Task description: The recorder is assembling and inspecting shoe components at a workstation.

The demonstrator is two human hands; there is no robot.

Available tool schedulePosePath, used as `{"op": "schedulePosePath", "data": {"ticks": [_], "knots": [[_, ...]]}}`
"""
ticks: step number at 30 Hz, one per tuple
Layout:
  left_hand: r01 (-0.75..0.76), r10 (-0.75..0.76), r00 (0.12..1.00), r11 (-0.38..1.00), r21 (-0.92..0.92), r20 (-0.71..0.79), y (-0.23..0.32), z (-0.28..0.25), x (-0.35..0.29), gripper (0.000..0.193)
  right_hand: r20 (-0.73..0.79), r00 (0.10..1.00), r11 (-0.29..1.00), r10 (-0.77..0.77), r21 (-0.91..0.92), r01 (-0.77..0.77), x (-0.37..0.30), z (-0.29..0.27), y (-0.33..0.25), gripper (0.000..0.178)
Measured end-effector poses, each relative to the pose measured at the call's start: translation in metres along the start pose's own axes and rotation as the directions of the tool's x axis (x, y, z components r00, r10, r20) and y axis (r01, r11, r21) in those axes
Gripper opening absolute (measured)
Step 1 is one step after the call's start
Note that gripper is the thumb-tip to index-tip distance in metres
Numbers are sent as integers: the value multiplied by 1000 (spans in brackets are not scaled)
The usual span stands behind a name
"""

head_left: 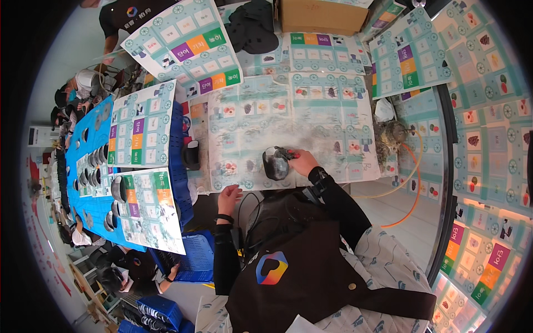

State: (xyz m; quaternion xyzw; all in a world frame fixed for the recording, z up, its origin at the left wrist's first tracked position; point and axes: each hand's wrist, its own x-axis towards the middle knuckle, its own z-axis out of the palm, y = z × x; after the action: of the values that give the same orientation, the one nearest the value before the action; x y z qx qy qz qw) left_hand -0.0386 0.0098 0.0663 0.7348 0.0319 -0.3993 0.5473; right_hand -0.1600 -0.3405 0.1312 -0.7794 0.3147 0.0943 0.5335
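Work-piece, a dark grey rounded shape with a pale patch (276, 165), sits at the near edge of your counter (252, 141), which is covered in smudged mint-and-white printed sheeting; whether it rests there or is lifted slightly, you cannot tell from above. Your right hand (303, 163) has its grip drawn in narrow on a small red-and-dark item (291, 155) at the piece's right side; separate tool or part of the piece, unclear. Your left hand (230, 197) is apart from it, grip loose, fingers parted, nothing visible in it. Progress, as judged: this one piece looks mid-handling, with no sign that it is finished. A second dark rounded piece (191, 155) stands at your counter's left edge, and more like it (95, 156) line the blue-covered counter (91, 210) beyond; whether those are done or waiting, cannot say. Grey smudging around the work spot suggests plenty of use. Markings: the mint-and-white display sheets (143, 127) carry Korean-looking lettering on purple, orange and green blocks, plus little pictures and wheel motifs. Your dark brown apron (311, 288) bears a multicoloured angular emblem; the pale quilted cloth (391, 258) below has repeated blue brand lettering. Faint marks on the brown cardboard box (322, 16) are too weak to read.
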Motion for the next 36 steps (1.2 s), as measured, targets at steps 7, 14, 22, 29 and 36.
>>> {"op": "schedulePosePath", "data": {"ticks": [7,14,22,29,36], "knots": [[11,-11,1000,999,-32,11,5,6,-3,31,158,987,998,31,55,-40,6,-2,9,37],[9,-9,1000,1000,-16,-8,9,3,-9,31,253,963,973,93,180,-142,8,-3,10,36],[14,-14,1000,1000,-25,-6,9,2,-9,31,152,988,996,-32,-79,45,0,-5,13,24],[30,-30,999,999,-31,18,9,4,-8,31,254,964,978,75,-209,-21,0,-15,16,29],[30,-30,999,999,-34,12,10,0,-9,30,324,932,934,163,-354,-40,-3,-21,6,42]]}}
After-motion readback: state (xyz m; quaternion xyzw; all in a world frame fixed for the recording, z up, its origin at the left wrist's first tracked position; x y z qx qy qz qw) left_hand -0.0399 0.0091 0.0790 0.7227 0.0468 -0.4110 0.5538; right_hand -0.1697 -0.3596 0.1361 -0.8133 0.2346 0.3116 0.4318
